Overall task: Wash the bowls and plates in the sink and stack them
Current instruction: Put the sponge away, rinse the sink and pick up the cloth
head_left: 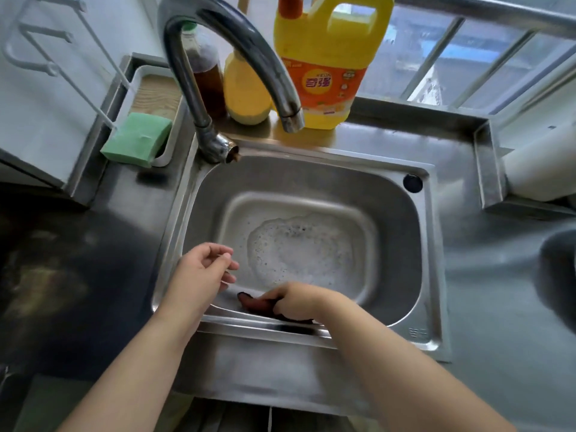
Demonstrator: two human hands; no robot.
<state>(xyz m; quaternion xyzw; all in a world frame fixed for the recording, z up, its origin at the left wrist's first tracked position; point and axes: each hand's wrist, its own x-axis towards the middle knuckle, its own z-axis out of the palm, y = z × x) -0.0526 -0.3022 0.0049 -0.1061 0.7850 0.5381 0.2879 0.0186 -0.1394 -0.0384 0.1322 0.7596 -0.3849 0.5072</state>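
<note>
Here the left hand (pixel 204 269) hovers loosely curled, holding nothing, while the right hand (pixel 296 300) grips a dark cloth (pixel 249 302) inside the sink (pixel 402 244)

Three bottles (pixel 327 57), one sponge (pixel 137 140), one sink (pixel 402 244)

The sink (pixel 396 213) basin lies open across its middle and right, holding only foam (pixel 299 247). The faucet (pixel 230 57) arches over its far-left corner; bottles (pixel 327 63) crowd the far counter (pixel 486 275).

Barred window (pixel 467 57) above steel counter (pixel 498 291)
</note>
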